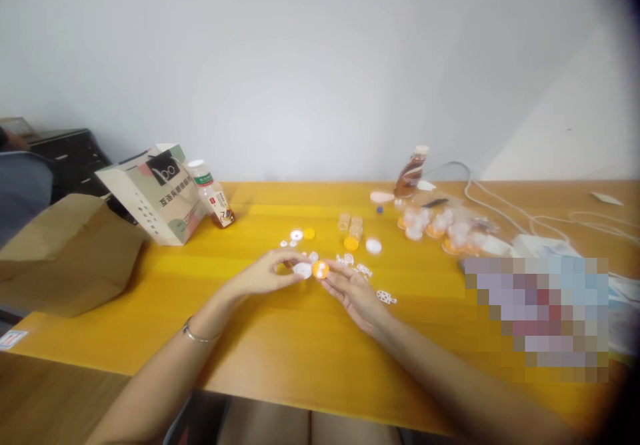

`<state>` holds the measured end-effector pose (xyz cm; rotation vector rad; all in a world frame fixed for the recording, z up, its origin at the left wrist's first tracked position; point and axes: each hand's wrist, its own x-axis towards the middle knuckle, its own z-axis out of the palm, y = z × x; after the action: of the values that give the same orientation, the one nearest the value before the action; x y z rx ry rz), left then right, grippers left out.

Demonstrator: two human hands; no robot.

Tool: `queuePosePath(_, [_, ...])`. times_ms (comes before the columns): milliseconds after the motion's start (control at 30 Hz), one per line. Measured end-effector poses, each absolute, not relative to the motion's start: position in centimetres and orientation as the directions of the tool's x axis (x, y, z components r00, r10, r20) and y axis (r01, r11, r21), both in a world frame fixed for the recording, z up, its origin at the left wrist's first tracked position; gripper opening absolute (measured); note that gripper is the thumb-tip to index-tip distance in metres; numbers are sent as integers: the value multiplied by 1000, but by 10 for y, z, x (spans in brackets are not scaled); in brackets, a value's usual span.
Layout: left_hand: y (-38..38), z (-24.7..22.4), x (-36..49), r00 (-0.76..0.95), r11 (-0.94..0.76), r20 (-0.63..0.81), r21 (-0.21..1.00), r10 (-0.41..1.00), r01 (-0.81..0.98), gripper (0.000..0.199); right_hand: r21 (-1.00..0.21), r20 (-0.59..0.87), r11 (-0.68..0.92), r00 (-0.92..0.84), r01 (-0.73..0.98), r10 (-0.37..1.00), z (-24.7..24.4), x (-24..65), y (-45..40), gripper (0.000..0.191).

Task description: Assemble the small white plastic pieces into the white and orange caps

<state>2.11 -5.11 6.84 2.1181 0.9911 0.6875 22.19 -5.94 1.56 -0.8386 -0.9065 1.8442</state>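
Bench (270,358) underneath. Left hand (265,273), fingers curled, pinches white piece (302,271); right hand (357,292) likewise pinches orange round piece (321,270) just beside it, over mid-bench. Edge grips probably keep the faces unobstructed.

Left hand (269,273) and right hand (357,293) are both bare, forearms (167,370) too, tbh. Only bling I can spot is a thin, silvery, metal-looking bangle (198,339) around the left forearm.
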Motion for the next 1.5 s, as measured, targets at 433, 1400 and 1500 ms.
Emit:
queuePosePath(433, [-61,65,18,721,-631,21,502,692,591,28,-886,-235,-327,-292,-327,927,23,224,-60,25])
queuePosePath(1400, [-55,57,27,864,-908,282,95,418,408,22,-974,-184,-224,-445,-39,876,32,225,-66,43])
queuePosePath(1500, [-53,57,24,857,-902,286,200,428,383,23,-969,-180,-235,-446,-71,877,34,225,-67,43])
